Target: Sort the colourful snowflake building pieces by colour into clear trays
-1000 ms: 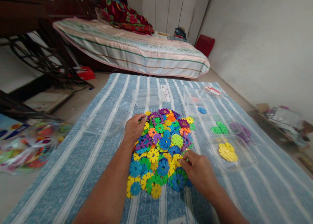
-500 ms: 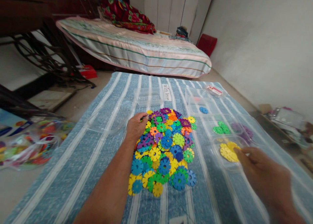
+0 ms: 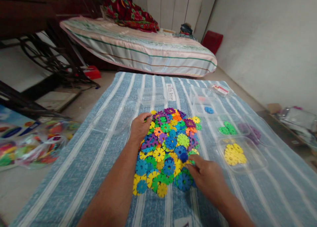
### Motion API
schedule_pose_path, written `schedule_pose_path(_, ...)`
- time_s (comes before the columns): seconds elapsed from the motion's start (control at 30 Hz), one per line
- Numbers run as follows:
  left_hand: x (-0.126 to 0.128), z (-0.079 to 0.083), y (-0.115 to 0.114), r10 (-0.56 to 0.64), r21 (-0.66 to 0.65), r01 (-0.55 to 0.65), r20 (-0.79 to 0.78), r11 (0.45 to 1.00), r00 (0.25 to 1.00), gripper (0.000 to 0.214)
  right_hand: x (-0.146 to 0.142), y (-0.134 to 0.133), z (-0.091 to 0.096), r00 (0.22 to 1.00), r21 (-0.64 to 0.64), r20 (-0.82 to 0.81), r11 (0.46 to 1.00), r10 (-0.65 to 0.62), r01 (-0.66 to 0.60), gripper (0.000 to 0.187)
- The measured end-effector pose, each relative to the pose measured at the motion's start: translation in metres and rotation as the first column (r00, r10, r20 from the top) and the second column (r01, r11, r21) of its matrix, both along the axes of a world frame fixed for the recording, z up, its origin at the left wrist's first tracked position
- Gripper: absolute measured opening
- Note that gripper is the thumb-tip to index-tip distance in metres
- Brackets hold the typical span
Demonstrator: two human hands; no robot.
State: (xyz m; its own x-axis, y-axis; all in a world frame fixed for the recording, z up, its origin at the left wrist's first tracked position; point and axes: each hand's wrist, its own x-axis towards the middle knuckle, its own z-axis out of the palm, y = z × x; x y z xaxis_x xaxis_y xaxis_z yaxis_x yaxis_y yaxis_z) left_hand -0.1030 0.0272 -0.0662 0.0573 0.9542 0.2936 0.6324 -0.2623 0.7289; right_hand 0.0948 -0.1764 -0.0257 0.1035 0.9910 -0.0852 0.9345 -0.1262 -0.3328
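A heap of notched plastic discs (image 3: 170, 142) in yellow, green, blue, purple and orange lies in the middle of the striped cloth. At its upper left edge rests my left hand (image 3: 140, 126), fingers curled together; what they hold, if anything, is hidden. My right hand (image 3: 206, 174) reaches over the heap's right side, thumb and forefinger closed on the edge of a yellow disc (image 3: 186, 163). To its right, a clear plastic box (image 3: 257, 157) contains several yellow discs (image 3: 234, 153). Green discs (image 3: 227, 128) sit in the box behind, with purple discs (image 3: 252, 133) beside it.
Farther back, a blue disc (image 3: 209, 110) lies in another clear box. A clear container (image 3: 152, 96) stands behind the heap near a "With love" label (image 3: 170, 92). One clear lid (image 3: 111, 121) lies left. Bags of colourful pieces (image 3: 42, 151) are on the floor; a bed (image 3: 143, 52) stands beyond.
My right hand has moved left from the box of yellow discs to the heap's right side, leaving the yellow discs in the box. My left hand has stayed at the heap's edge.
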Motion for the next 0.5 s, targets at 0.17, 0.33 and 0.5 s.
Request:
schedule_pose_path(0.17, 0.000, 0.000, 0.000, -0.014, 0.019, 0.015, -0.016, 1.000, 1.000, 0.028, -0.010, 0.016, 0.001, 0.982, -0.093, 0.184, 0.994, -0.042, 0.060, 0.030)
schedule_pose_path(0.33, 0.000, 0.000, 0.001, -0.017, 0.022, 0.018, -0.029, 1.000, 0.999, 0.026, -0.011, 0.017, -0.005, 0.990, -0.102, 0.134, 0.994, -0.033, 0.047, 0.017)
schedule_pose_path(0.5, 0.000, 0.001, 0.001, -0.015, 0.020, 0.015, -0.029, 1.000, 0.999, 0.024, -0.007, 0.013, -0.014, 0.998, -0.042, 0.057, 0.998, -0.034, 0.036, 0.015)
